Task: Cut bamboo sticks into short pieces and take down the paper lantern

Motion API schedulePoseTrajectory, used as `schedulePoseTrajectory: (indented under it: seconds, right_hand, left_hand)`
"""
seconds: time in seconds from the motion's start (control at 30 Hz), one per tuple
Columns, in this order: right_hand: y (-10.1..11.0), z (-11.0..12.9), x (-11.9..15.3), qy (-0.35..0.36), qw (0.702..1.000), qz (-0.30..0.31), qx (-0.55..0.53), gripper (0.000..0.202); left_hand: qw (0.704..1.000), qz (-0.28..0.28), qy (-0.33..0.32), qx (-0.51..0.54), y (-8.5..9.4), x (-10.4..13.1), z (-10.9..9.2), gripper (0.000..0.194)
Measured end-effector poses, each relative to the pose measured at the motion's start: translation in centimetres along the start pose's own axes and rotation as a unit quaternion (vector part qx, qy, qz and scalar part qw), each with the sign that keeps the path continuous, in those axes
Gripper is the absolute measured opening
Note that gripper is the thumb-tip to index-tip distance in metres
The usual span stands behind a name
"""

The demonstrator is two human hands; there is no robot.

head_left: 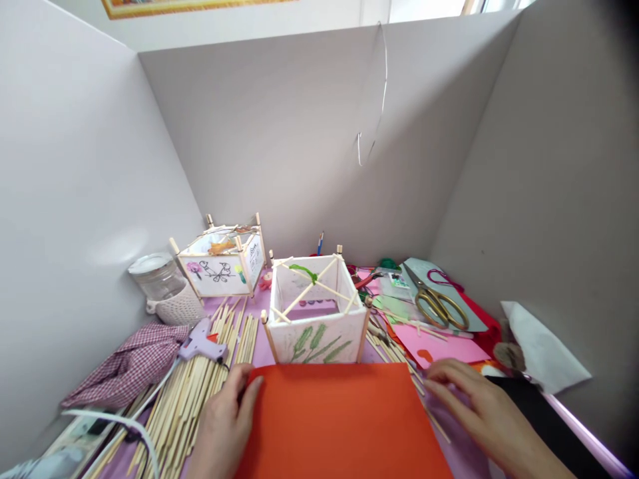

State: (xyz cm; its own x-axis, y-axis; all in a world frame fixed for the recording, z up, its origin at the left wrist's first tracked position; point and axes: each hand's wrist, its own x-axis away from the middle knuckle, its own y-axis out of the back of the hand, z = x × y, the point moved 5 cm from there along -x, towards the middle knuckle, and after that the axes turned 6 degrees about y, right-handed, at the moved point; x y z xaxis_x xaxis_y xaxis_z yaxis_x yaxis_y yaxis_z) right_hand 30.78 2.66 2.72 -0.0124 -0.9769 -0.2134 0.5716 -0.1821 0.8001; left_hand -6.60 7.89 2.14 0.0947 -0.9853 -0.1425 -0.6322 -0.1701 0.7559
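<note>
An orange-red sheet (339, 419) lies at the front centre. My left hand (227, 419) grips its upper left corner between thumb and fingers. Just right of the sheet, my right hand (474, 406) is held with thumb and fingers apart and nothing between them. Directly behind the sheet stands a square white lantern-like frame (319, 342) with wooden corner posts, green plant drawings on its front and crossed sticks on top. A green twist (312, 274) sits where the sticks cross.
Wooden sticks (200, 392), a glue gun (202, 342), checked cloth (130, 366) and jar (160, 279) are left. A second decorated frame (219, 276) stands behind. Scissors (439, 306), pink paper (444, 346) and white paper (544, 349) lie right. Grey panels (299, 146) enclose the table.
</note>
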Motion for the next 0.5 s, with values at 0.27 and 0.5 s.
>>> schedulePoseTrajectory:
  seconds: [0.27,0.5]
  right_hand:
    - [-1.2,0.1,-0.6,0.110,0.991,-0.016,0.073,0.026]
    - [4.7,7.6,-2.9,0.277,0.940,-0.190,0.050,0.019]
  left_hand:
    - [0.957,-0.211,-0.159,-0.119,2.6,2.0,-3.0,0.027]
    - [0.872,-0.254,-0.417,-0.043,4.7,3.3,-12.3,0.020]
